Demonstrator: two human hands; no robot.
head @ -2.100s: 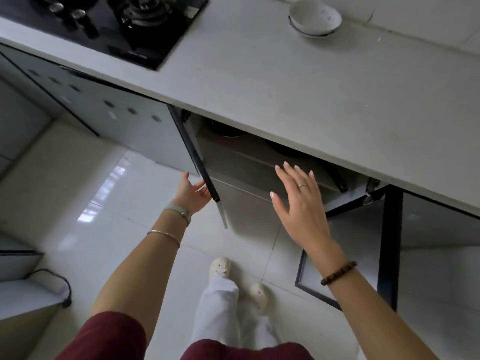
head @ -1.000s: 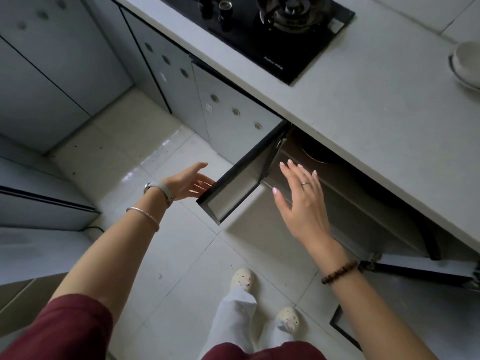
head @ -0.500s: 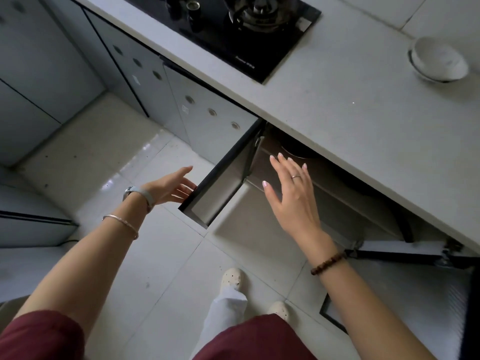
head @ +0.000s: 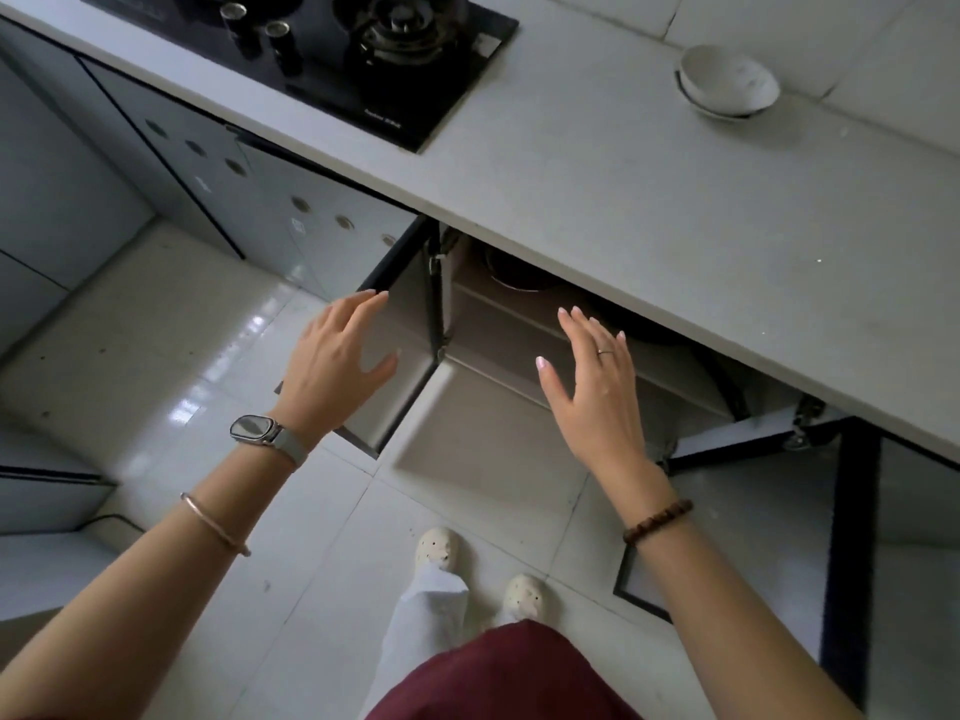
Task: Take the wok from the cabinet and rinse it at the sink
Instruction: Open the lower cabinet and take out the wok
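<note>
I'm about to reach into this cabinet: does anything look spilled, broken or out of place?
Nothing stands out. The left door and right door hang open, dark pans sit on the shelf inside, and the white bowls stand upright on the countertop. No spill shows on the floor.

Dim, cool light; we note bright glare patches on the glossy floor (head: 197,387) at left, deep shadow inside the open cabinet (head: 524,275), wide-angle bowing of the tabletop (head: 649,210) edge, and soft corners
</note>
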